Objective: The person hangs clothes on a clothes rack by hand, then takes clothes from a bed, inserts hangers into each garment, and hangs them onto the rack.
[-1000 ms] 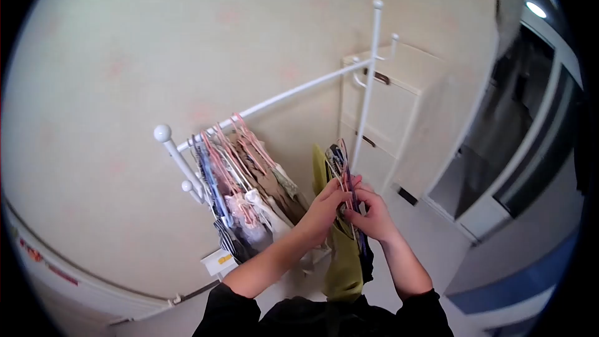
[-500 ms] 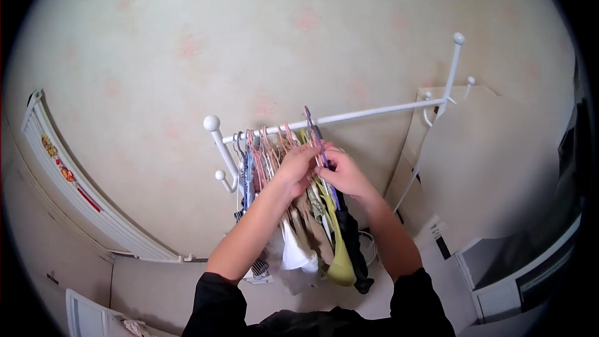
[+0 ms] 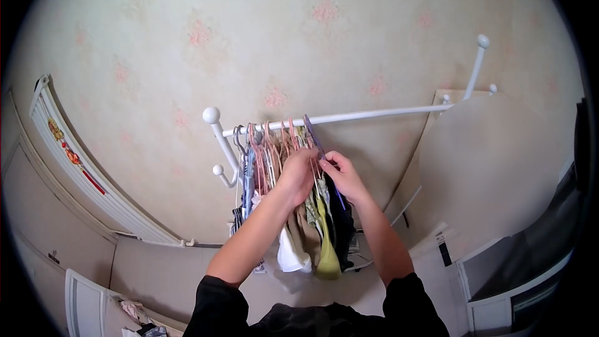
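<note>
Clothes on several hangers hang bunched at the left part of a white rail (image 3: 374,114). At the right end of the bunch, a purple hanger (image 3: 313,132) has its hook up at the rail. My right hand (image 3: 344,180) pinches this hanger between thumb and fingers. My left hand (image 3: 297,173) is closed at the necks of the hangers just beside it; its fingers are partly hidden, so exactly which hanger it grips is unclear. Below my hands hang a white garment (image 3: 292,253), a yellow-green garment (image 3: 328,256) and a black garment (image 3: 342,231).
The rack's ball-topped post (image 3: 211,116) rises at the left, with a curved side hook (image 3: 218,170) below. A white radiator (image 3: 93,175) is on the left wall. A blurred pale area hides the right side. More cloth (image 3: 134,312) lies at lower left.
The purple hanger's hook has come down to the rail from slightly above it. The black garment has moved up and left. The camera view has shifted a little.
</note>
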The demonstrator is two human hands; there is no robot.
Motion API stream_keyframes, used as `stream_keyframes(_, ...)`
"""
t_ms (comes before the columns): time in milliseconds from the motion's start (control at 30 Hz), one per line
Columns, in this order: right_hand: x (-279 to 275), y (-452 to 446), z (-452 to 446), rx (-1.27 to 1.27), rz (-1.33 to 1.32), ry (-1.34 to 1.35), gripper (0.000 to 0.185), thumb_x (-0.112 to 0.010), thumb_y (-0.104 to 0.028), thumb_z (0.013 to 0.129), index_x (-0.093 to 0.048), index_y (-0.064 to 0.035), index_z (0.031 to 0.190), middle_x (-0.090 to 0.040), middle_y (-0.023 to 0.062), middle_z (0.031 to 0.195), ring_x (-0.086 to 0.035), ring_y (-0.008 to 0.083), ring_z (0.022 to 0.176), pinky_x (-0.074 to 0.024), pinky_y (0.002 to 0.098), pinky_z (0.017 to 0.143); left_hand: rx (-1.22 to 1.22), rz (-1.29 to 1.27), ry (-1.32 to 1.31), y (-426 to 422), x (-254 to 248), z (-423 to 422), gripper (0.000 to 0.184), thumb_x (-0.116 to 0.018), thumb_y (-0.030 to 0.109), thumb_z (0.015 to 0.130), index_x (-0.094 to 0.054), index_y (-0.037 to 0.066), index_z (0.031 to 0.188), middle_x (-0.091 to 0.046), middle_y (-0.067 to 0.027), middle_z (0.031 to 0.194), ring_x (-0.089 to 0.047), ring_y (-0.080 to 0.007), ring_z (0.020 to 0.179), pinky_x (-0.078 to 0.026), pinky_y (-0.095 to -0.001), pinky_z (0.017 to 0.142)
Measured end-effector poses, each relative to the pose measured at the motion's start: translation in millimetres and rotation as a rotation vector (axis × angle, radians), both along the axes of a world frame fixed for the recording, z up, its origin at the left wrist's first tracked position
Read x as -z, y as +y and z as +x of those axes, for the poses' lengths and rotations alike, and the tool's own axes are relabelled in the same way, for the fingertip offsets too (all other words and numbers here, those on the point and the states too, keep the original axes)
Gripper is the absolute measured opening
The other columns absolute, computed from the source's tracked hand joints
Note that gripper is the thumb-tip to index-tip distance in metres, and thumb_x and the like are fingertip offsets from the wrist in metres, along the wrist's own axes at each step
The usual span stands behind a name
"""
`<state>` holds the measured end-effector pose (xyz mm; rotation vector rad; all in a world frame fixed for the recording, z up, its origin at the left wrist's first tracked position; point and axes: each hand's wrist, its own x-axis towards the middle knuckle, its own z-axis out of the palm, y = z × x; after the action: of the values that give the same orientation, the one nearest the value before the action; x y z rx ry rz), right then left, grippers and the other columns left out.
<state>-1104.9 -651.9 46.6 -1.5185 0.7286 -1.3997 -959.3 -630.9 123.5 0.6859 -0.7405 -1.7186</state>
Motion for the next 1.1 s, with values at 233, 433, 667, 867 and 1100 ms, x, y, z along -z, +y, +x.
stream_keyframes(233, 29.3, 14.3, 1.2, 0.173, -0.023, -0.104, 0.016, -0.052, -0.017, 0.104, -0.060, -0.0078, 0.114, -0.061, -0.0010, 0.102, -0.055, 0.0089, 0.093, -0.0446, 0.0251, 0.085, 0.036, -0.324, -0.141, 85.3, -8.6, 34.3, 0.080, -0.052, 0.001, 0.089, -0.011, -0.001, 0.158, -0.017, -0.0177, 0.164, -0.018, -0.0268, 0.152, -0.017, -0.0358, 0.121)
stream_keyframes(433, 110.8, 43.6, -39.0, 0.293, 0.066, -0.149, 0.022, -0.050, -0.022, 0.105, -0.058, -0.0071, 0.119, -0.060, 0.0031, 0.112, -0.057, 0.0128, 0.106, -0.0452, 0.0306, 0.091, 0.147, -0.358, -0.136, 163.6, 21.9, 132.7, 0.064, -0.049, 0.010, 0.098, -0.023, 0.010, 0.157, -0.062, -0.0226, 0.127, -0.064, -0.0368, 0.110, -0.043, -0.0468, 0.104)
stream_keyframes(667, 407.5, 173.1, -78.5, 0.527, 0.595, -0.319, 0.049, -0.056, -0.030, 0.098, -0.050, -0.0058, 0.140, -0.061, 0.0107, 0.125, -0.061, 0.0241, 0.108, -0.0504, 0.0430, 0.093, -0.246, 0.069, -0.149, 243.7, 138.8, 285.2, 0.038, -0.043, 0.012, 0.103, -0.052, 0.006, 0.139, -0.069, -0.0117, 0.112, -0.067, -0.0176, 0.095, -0.051, -0.0335, 0.093)
stream_keyframes(867, 426.0, 262.7, 85.0, 0.135, 1.055, 0.775, 0.035, -0.056, -0.028, 0.098, -0.059, -0.0072, 0.126, -0.068, 0.0110, 0.102, -0.065, 0.0258, 0.088, -0.0538, 0.0399, 0.077, -0.610, 0.337, -0.014, 337.1, 229.8, 410.6, 0.035, -0.045, 0.015, 0.102, -0.056, 0.006, 0.134, -0.069, -0.0090, 0.107, -0.065, -0.0151, 0.087, -0.052, -0.0312, 0.087)
stream_keyframes(1100, 414.1, 225.3, 329.2, -0.501, 1.012, 0.811, 0.018, -0.061, -0.021, 0.096, -0.064, -0.0052, 0.104, -0.066, 0.0081, 0.081, -0.060, 0.0171, 0.068, -0.0494, 0.0311, 0.061, -0.931, 0.489, 0.130, 453.4, 267.9, 512.0, 0.033, -0.042, 0.015, 0.103, -0.058, 0.008, 0.131, -0.067, -0.0060, 0.107, -0.064, -0.0121, 0.084, -0.051, -0.0265, 0.082)
